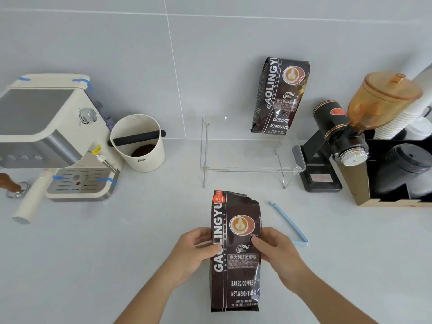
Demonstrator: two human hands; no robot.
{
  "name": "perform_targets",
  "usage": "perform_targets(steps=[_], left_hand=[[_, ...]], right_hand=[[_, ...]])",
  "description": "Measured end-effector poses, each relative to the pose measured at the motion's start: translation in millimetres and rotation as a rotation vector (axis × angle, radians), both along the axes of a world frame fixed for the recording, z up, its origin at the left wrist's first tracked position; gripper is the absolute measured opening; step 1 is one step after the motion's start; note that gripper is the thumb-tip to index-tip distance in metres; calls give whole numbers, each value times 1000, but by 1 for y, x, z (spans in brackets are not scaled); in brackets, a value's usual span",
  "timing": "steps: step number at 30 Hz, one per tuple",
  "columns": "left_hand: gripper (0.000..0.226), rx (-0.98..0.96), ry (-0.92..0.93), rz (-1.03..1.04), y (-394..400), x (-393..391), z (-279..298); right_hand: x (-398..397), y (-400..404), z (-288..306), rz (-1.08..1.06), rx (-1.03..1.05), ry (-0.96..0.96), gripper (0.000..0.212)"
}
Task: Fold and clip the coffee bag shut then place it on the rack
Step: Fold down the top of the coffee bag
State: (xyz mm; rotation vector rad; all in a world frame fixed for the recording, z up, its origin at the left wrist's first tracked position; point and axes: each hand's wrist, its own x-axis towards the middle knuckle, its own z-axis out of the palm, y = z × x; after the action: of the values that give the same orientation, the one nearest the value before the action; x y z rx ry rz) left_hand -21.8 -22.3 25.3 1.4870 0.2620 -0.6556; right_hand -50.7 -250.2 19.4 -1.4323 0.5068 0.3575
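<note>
A dark brown coffee bag (235, 251) stands upright near the front edge of the pale counter (93, 253), about midway between its left and right sides. Its top is ragged, unfolded and carries no clip. The left hand (198, 250) grips the bag's left side at mid-height, thumb on the printed face and fingers wrapped behind. The right hand (273, 249) grips the right side at the same height, thumb likewise pressed on the front.

A light blue clip (289, 224) lies on the counter just to the right of the bag, hinged open in a narrow V and touching nothing else.

Behind the bag, toward the wall, stands a clear rack (251, 150) on thin legs. A second coffee bag (279, 95) of the same print rests on the rack's back right part, leaning against the tiled wall (140, 54).

At the left edge of the counter sits a cream espresso machine (53, 136) with strips of blue tape on it. Just to its right is a cream knock box (139, 142) with a black bar across the rim and dark grounds inside. To the right of the rack stands a black grinder (332, 141) with an amber hopper (383, 99). At the far right edge a box (397, 174) holds stacked paper cups and black lids.
</note>
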Motion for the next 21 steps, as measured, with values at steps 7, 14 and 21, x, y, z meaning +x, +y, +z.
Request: perform_targets(steps=[7,14,21], left_hand=[[44,-19,-171,19,3,7,17],[46,-35,-292,30,4,13,26],[48,52,-326,-13,0,5,25]], right_hand=[[12,3,27,32,9,-159,10],[16,5,33,31,40,-292,20],[8,3,30,21,-27,-299,26]])
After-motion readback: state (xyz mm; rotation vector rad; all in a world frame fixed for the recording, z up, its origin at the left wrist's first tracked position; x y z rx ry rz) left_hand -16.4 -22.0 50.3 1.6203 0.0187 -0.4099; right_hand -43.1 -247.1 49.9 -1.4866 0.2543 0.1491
